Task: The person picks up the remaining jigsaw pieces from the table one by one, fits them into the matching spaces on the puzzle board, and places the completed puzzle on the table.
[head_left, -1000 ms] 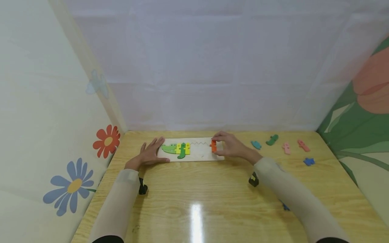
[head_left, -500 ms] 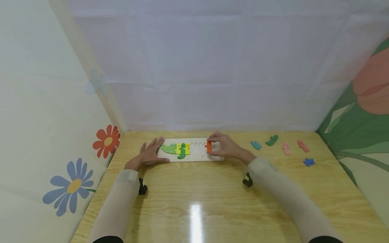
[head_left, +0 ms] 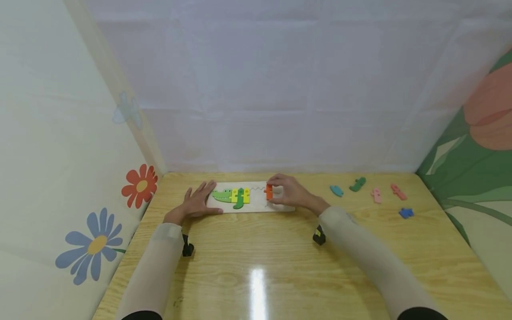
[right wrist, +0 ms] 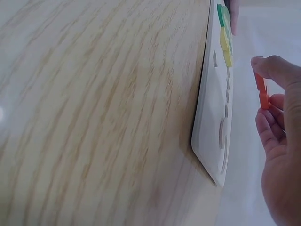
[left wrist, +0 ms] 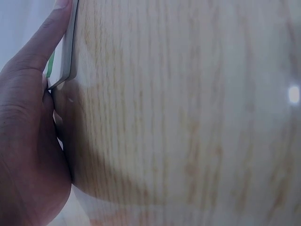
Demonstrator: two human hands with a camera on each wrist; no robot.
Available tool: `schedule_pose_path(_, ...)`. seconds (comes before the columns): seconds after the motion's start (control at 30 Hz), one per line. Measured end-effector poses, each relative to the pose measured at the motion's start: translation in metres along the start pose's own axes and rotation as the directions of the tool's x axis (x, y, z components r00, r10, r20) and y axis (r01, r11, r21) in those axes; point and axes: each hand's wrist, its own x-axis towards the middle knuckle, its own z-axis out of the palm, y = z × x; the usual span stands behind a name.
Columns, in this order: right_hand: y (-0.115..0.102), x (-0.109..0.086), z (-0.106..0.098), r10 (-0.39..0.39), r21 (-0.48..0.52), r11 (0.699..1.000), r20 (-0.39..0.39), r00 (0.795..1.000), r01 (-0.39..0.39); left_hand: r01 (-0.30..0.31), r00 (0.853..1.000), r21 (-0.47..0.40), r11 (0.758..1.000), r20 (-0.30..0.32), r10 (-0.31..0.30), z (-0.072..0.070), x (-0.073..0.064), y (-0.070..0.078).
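Note:
A white puzzle board lies near the table's back edge. At its left end sit a green crocodile head, yellow pieces and a green leg piece. My left hand rests at the board's left end, fingers spread to its back edge and thumb along its front edge. Between thumb and fingertips my right hand pinches an orange puzzle piece. The right wrist view shows that orange piece held apart from the board.
Loose pieces lie on the wooden table to the right: light blue, dark green, pink, coral and dark blue. A white cloth wall stands close behind the board.
My right hand has moved left over the board with the orange puzzle piece, toward the yellow pieces. The left hand and the board have stayed in place.

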Motion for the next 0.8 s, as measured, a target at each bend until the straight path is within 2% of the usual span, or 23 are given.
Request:
schedule_pose_path(0.17,0.002,0.004,0.004,0.009,-0.021,1.0,-0.007,1.0,-0.01,-0.01,1.0,-0.009,1.0,-0.008,0.01,0.0,0.001,-0.002)
schedule_pose_path(0.5,0.003,0.009,0.015,0.022,0.003,1.0,-0.006,1.0,-0.022,0.002,1.0,-0.003,1.0,-0.004,-0.002,0.003,0.001,-0.004)
schedule_pose_path(0.8,0.0,0.015,0.021,0.013,-0.013,1.0,-0.014,1.0,-0.013,0.008,1.0,0.0,1.0,0.001,-0.008,-0.004,-0.002,0.005)
